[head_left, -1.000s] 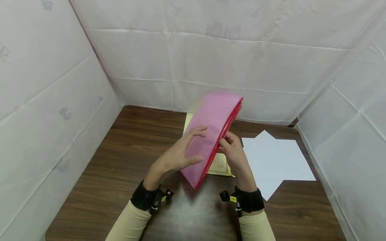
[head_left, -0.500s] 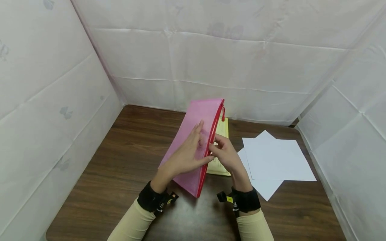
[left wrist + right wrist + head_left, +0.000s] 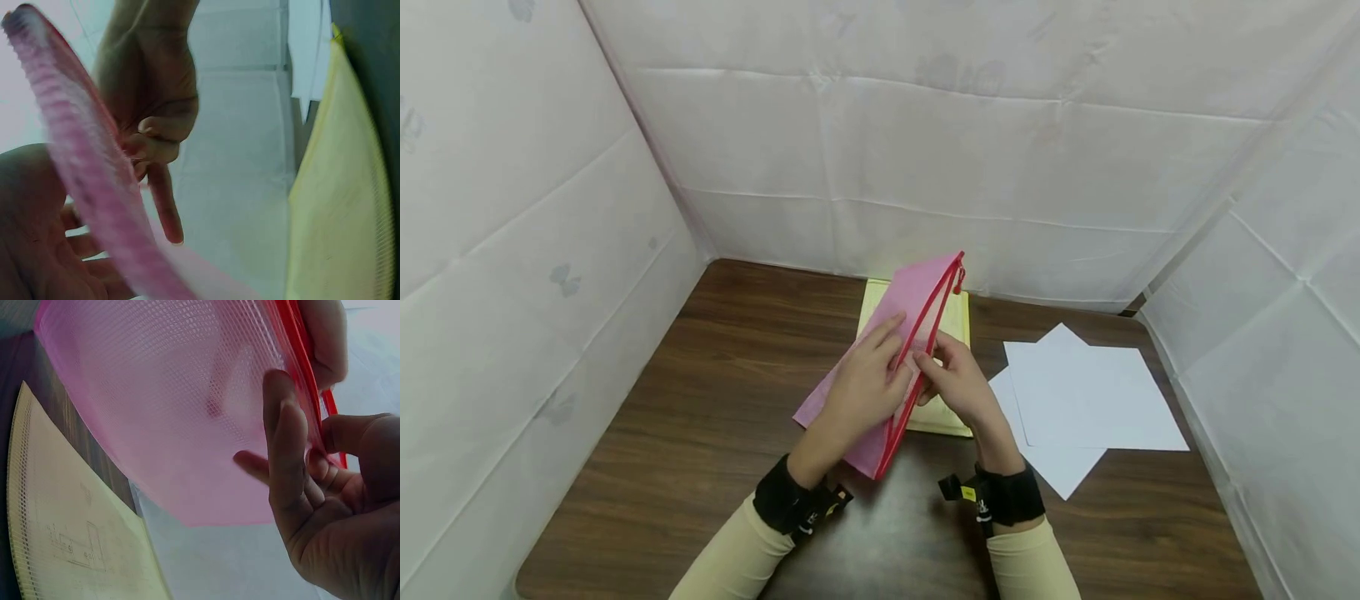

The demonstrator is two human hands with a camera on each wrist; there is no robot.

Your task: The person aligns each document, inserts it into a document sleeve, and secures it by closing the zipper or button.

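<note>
A pink mesh pouch with a red zipper edge is held tilted above the table, between both hands. My left hand grips its left side, fingers spread on the mesh and thumb at the zipper edge. My right hand pinches the zipper edge from the other side. The red edges stand slightly apart along the mouth. The right wrist view has the pink pouch filling the frame, with my right hand at its red edge. In the left wrist view the pink pouch curves past my left hand.
A yellow mesh pouch holding a printed sheet lies flat on the brown table under the pink one. Loose white paper sheets lie to the right. White fabric walls close in the back and both sides.
The pink pouch has come down and tilted leftward. Both hands have drawn together at its zipper edge, and the red edges now stand a little apart.
</note>
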